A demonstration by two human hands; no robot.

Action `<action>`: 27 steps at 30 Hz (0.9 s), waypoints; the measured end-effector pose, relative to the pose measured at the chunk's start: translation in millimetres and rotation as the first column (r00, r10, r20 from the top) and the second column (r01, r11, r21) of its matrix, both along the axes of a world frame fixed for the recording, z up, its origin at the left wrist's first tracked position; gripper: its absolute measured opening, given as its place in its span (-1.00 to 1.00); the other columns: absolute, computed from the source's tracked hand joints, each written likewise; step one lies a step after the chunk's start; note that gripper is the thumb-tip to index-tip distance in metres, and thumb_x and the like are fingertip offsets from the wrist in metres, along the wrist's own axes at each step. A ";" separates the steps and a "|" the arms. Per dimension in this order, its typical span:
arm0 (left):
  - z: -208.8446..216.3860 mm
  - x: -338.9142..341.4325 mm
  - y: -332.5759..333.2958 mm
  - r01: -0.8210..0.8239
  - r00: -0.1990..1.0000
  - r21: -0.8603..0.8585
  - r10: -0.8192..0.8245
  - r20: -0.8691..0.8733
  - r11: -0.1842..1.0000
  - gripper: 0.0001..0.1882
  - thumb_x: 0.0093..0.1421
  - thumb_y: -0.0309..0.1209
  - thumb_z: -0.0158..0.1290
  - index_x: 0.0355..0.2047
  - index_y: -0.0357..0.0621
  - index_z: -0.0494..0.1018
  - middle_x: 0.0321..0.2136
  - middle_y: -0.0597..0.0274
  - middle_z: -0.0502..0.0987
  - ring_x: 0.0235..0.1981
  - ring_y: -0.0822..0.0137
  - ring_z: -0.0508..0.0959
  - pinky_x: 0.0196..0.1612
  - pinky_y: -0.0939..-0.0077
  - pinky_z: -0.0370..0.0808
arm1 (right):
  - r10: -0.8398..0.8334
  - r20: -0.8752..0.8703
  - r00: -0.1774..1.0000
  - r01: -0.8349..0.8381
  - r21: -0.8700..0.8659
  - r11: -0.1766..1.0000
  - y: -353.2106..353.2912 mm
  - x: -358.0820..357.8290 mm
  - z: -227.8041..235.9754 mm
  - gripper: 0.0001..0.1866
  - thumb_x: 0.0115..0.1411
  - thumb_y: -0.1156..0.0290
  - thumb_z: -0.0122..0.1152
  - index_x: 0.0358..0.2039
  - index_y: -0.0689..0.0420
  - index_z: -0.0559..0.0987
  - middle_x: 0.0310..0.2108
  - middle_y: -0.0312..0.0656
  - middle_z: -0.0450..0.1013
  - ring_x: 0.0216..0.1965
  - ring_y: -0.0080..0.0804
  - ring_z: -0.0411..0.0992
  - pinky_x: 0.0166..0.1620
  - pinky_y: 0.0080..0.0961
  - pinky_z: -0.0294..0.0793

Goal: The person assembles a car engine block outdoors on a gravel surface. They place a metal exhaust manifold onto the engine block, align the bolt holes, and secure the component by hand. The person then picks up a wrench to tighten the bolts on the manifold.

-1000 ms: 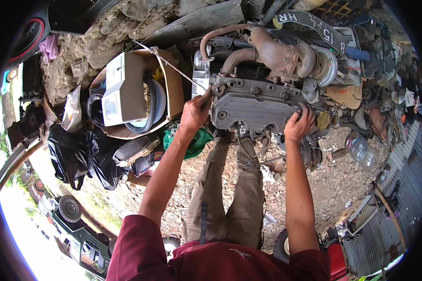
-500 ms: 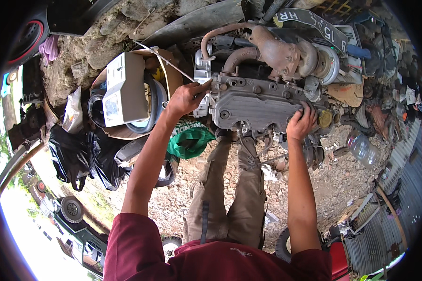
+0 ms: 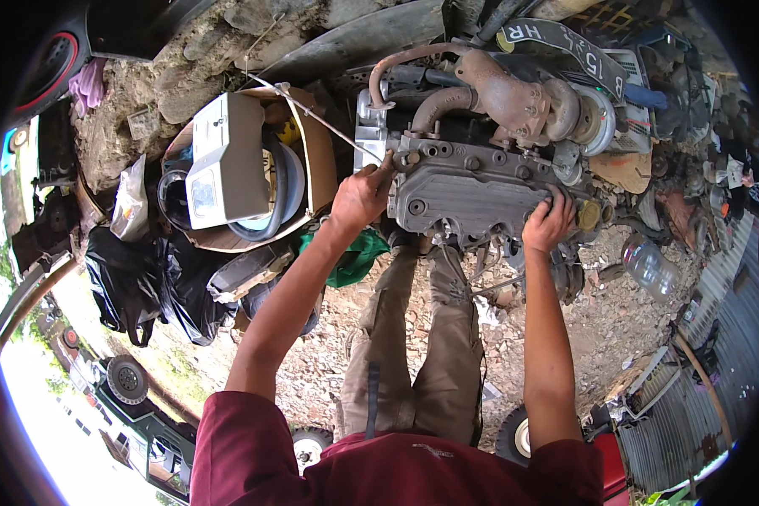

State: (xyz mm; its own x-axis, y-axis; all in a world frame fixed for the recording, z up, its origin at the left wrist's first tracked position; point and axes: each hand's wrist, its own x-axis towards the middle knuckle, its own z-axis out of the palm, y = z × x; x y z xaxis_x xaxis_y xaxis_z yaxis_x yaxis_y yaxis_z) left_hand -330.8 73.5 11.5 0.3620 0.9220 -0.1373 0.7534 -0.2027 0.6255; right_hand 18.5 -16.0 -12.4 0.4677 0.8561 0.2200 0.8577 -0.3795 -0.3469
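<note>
A grey engine (image 3: pixel 481 160) with a ribbed valve cover (image 3: pixel 472 205) stands upright in front of my legs. My left hand (image 3: pixel 363 196) is closed on the left end of the engine, thumb and fingers at its upper corner. At the cover's right end, my right hand (image 3: pixel 550 221) has its fingers curled over the surface, beside a yellowish oil filler cap (image 3: pixel 589 214). Behind the cover sit a rusty exhaust manifold (image 3: pixel 502 84) and a turbocharger (image 3: pixel 569 114). The undersides of both hands are hidden.
A cardboard box (image 3: pixel 321 160) holding a grey-white housing (image 3: pixel 225 160) stands at left, with black plastic bags (image 3: pixel 122 282) and a green bag (image 3: pixel 358 257) nearby. A thin rod (image 3: pixel 312 114) slants toward the engine. At right are a clear plastic jar (image 3: pixel 649 268) and corrugated sheet metal (image 3: pixel 679 443).
The engine has shifted slightly to the right, with both hands staying on it. My left hand has moved right and a little nearer to me.
</note>
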 end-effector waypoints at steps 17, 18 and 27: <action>15.8 -35.2 42.5 -0.011 0.974 0.015 0.007 0.227 1.000 -0.83 0.21 -0.46 0.07 -0.23 -0.30 0.51 -0.35 -0.13 0.57 -0.29 -0.13 0.57 -0.24 0.16 0.48 | -0.012 -0.014 1.000 0.012 0.000 1.000 -1.4 1.7 -2.6 -0.63 0.17 0.21 -0.09 -0.09 0.02 0.55 -0.02 -0.14 0.44 0.12 -0.08 0.30 0.18 -0.05 0.12; 7.8 -43.5 29.3 -0.069 0.961 -0.002 0.067 0.269 0.998 -0.82 0.23 -0.51 0.04 -0.18 -0.34 0.44 -0.38 -0.15 0.55 -0.33 -0.11 0.57 -0.28 0.17 0.46 | -0.014 -0.005 1.000 0.014 -0.002 1.000 -1.0 1.0 -1.2 -0.63 0.17 0.22 -0.09 -0.09 0.02 0.55 -0.02 -0.14 0.44 0.12 -0.08 0.30 0.18 -0.05 0.12; -53.0 -57.4 -98.4 -0.522 0.264 -0.607 0.790 0.554 0.600 -0.81 0.39 -0.36 -0.02 -0.12 -0.23 0.44 -0.43 0.45 0.44 -0.45 0.64 0.38 -0.39 0.71 0.35 | -0.021 0.021 1.000 0.022 -0.038 0.999 -6.2 7.2 -10.7 -0.61 0.20 0.18 -0.10 -0.04 -0.02 0.55 -0.01 -0.15 0.45 0.11 -0.06 0.31 0.15 0.01 0.15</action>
